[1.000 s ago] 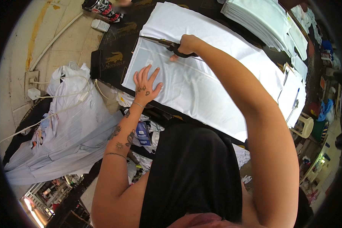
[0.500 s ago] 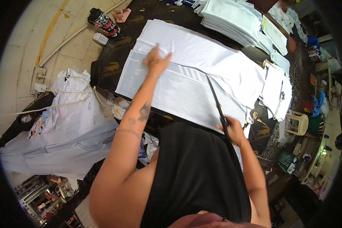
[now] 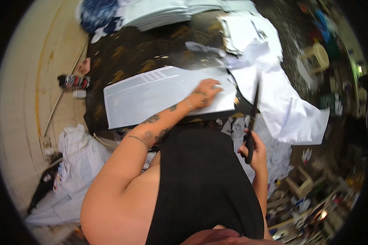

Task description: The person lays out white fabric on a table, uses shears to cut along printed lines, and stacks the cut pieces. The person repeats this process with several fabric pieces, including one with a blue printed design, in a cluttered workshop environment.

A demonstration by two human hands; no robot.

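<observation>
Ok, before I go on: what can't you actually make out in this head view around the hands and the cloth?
- Scissors: the right hand covers the handles, so blades open or closed is unclear.
- White fabric panel: the part under the left hand is hidden, and no cut line can be made out.
- Loose white cloth: motion blur hides its edges.
- Table's near edge: hidden by the person's body.

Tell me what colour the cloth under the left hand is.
The cloth under the left hand is white, seen in the head view.
</observation>
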